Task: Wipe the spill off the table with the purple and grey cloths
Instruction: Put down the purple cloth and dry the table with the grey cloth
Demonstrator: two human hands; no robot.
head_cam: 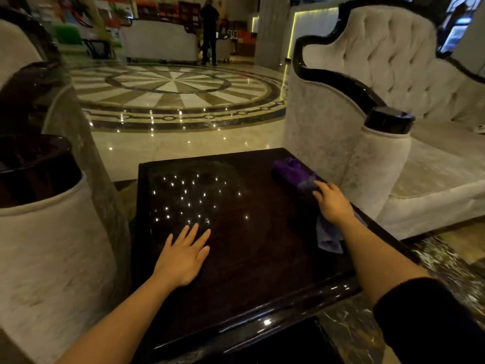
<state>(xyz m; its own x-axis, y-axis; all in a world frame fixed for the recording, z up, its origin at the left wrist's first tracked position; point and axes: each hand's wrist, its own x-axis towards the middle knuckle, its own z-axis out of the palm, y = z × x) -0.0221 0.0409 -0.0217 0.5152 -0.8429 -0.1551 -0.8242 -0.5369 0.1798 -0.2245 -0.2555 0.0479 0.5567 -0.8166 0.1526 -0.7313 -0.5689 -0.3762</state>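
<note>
Head view of a dark, glossy square table [257, 258] set between two pale upholstered armchairs, one at the left [49, 245] and a tufted one at the right [388, 82], in a lobby with a patterned marble floor [173, 90]. The left hand [183, 254] lies palm down on the near-left part of the table, fingers [195, 233] extended and slightly spread, holding nothing. The right hand [333, 203] reaches to the far-right part of the table, where its fingers curl down onto the cloths; whether they have closed in a grasp cannot be told, since the fingertips are hidden. The purple cloth [291, 170] lies bunched at the far-right corner, just beyond that hand. The grey cloth [329, 239], bluish grey in this light, runs from under the hand toward the near-right edge; the two cloths appear to touch or overlap beneath the fingers. The far-left part of the table carries faint cloudy streaks [189, 179] among many pinpoint reflections of ceiling lights; this may be spill or wiping residue, and the dim light does not settle which. Judged from this, the cloths are only being gathered at the right side, away from the streaked area, so the wiping of that area appears to remain.
</note>
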